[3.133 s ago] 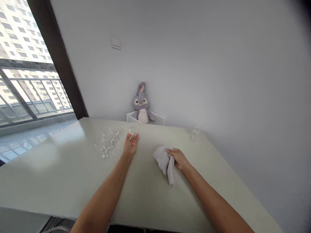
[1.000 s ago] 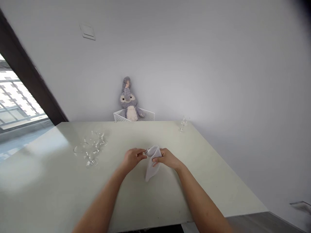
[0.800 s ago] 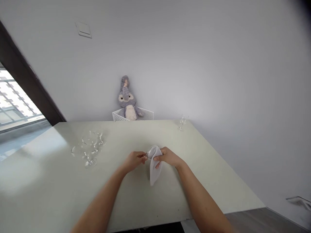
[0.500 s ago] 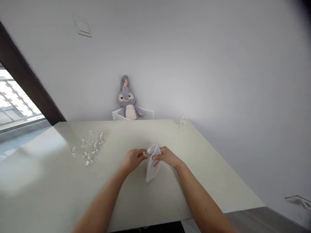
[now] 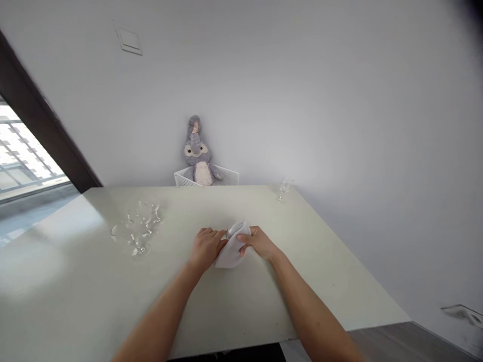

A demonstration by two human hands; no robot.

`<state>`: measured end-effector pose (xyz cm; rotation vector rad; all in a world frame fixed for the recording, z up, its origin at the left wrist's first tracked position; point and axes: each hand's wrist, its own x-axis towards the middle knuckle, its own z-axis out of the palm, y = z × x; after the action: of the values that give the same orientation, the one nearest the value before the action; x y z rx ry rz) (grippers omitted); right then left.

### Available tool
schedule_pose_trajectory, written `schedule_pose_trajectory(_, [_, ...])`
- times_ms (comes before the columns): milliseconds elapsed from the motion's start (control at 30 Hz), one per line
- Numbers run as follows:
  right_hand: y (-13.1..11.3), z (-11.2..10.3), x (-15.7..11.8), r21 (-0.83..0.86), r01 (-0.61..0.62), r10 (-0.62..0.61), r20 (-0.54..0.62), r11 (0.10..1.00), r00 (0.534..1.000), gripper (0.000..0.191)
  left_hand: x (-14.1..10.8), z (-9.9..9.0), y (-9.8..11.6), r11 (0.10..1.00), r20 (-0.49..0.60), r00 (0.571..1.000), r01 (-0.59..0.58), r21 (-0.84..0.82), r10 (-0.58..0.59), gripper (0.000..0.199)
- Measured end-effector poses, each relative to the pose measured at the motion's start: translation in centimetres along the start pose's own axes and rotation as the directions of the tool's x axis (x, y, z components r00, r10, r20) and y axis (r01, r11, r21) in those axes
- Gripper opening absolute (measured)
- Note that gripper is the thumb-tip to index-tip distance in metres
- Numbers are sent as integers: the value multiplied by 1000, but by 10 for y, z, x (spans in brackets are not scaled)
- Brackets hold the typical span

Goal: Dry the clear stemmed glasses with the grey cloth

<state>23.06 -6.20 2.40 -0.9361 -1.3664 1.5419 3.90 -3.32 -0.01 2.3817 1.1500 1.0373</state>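
Near the table's middle, a clear glass [image 5: 232, 230] lies on its side between my hands, partly wrapped in a white cloth [image 5: 231, 253]. My left hand [image 5: 207, 247] is closed on the glass's stem end, its fingers partly hidden. On the other side, my right hand [image 5: 257, 242] pinches the cloth around the bowl of the glass. The cloth's lower part spreads out below the glass, toward my left wrist.
Several clear stemmed glasses [image 5: 140, 248] stand on the left of the pale table [image 5: 317, 281]. Another small glass [image 5: 283, 190] is at the back right corner. Behind the table, a grey plush toy [image 5: 196, 153] sits in a white basket [image 5: 228, 176].
The cloth's hanging end has swung left and spread wider. My left hand has turned, its fingers now closer to the cloth. My right hand has barely moved.
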Motion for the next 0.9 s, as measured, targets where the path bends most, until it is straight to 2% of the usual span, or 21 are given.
schedule_pose_trajectory(100, [-9, -5, -7, -170, -15, 38, 130, 985, 991, 24, 0, -10, 3, 997, 170, 984, 62, -36, -55, 28])
schedule_pose_trajectory(167, [-16, -14, -13, -283, 5, 51, 191, 959, 980, 18, -1, -14, 8, 974, 334, 937, 159, -162, -97, 37])
schedule_pose_trajectory(233, [-22, -24, -17, -336, 28, 56, 236, 942, 970, 18, 0, -17, 14, 919, 478, 873, 264, -291, -99, 42])
schedule_pose_trajectory(300, [-26, -32, -21, -341, 31, 66, 269, 939, 961, 21, 0, -19, 18, 862, 562, 824, 335, -381, -71, 44])
schedule_pose_trajectory(367, [-26, -37, -22, -319, 34, 57, 274, 947, 960, 23, 1, -19, 18, 818, 591, 805, 372, -439, -49, 45])
schedule_pose_trajectory(500, [-19, -47, -19, -194, 97, -58, 198, 976, 978, 22, 2, -20, 12, 743, 579, 813, 426, -516, -64, 42])
schedule_pose_trajectory(600, [-12, -57, -16, -107, 192, -189, 37, 975, 981, 17, 3, -21, 6, 689, 509, 850, 451, -567, -138, 40])
schedule_pose_trajectory(667, [-8, -61, -13, -119, 248, -262, -117, 961, 958, 15, 5, -21, 2, 668, 394, 889, 442, -599, -235, 41])
schedule_pose_trajectory(733, [-6, -57, -9, -228, 278, -334, -263, 933, 905, 16, 7, -20, -3, 671, 269, 906, 424, -608, -328, 42])
schedule_pose_trajectory(800, [-4, -43, -6, -436, 308, -461, -303, 846, 834, 21, 8, -15, -8, 709, 196, 905, 418, -568, -376, 40])
schedule_pose_trajectory(833, [-3, -33, -4, -556, 335, -537, -249, 761, 806, 24, 8, -12, -10, 746, 178, 905, 421, -516, -387, 38])
schedule_pose_trajectory(900, [2, -12, -1, -749, 402, -637, -35, 527, 770, 30, 7, -3, -14, 854, 152, 911, 412, -318, -383, 35])
